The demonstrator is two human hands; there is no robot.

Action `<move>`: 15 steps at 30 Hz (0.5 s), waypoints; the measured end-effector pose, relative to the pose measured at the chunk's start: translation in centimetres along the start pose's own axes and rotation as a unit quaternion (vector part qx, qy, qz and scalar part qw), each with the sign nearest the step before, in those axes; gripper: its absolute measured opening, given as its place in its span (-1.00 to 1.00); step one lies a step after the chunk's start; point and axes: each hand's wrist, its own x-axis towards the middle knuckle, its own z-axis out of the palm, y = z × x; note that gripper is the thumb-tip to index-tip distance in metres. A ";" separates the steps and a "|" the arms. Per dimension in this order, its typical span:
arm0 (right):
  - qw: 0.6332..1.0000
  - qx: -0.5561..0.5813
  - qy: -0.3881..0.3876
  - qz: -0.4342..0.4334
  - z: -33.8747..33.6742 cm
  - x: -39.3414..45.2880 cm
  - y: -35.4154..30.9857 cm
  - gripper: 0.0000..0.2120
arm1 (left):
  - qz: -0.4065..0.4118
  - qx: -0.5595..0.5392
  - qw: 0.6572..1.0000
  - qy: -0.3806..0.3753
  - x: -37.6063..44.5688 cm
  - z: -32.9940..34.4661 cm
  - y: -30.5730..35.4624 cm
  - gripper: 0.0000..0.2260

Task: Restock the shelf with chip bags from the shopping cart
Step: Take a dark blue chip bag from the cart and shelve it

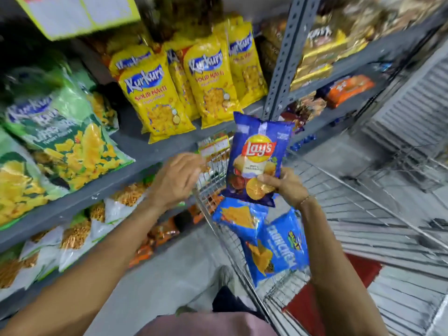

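Note:
My right hand (284,186) grips the lower edge of a dark blue Lay's chip bag (258,156) and holds it upright above the wire shopping cart (351,214). To the left of the bag my left hand (178,177) hovers with fingers apart and nothing in it, in front of the grey shelf (135,146). Two light blue chip bags (274,248) lie in the near corner of the cart, below the Lay's bag. Yellow Kurkure bags (208,78) stand in a row on the shelf just above my hands.
Green Kurkure bags (60,132) lie on the shelf at the left. White packs of fried snacks (72,236) fill the shelf below. A perforated metal upright (283,59) divides this rack from another with biscuit packs (349,89). A red mat (339,294) lies under the cart.

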 end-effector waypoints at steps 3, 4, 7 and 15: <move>0.993 0.014 -0.052 -0.105 2.9 -0.7 -8.7 -0.89 | -0.001 0.021 0.987 0.159 2.8 -7.3 -0.6 -0.67; 0.986 0.022 -0.082 -0.141 4.3 -1.2 -11.7 -0.95 | 0.010 0.035 0.979 0.202 3.3 -9.8 -0.7 -0.69; 0.961 0.037 -0.142 -0.233 8.9 -2.6 -19.5 -0.85 | 0.028 0.097 0.950 0.295 3.3 -17.0 -1.0 -0.69; 0.902 0.035 -0.248 -0.350 23.6 -3.1 -32.7 -0.76 | -0.096 0.268 0.866 0.411 -2.6 -32.1 -4.7 -0.64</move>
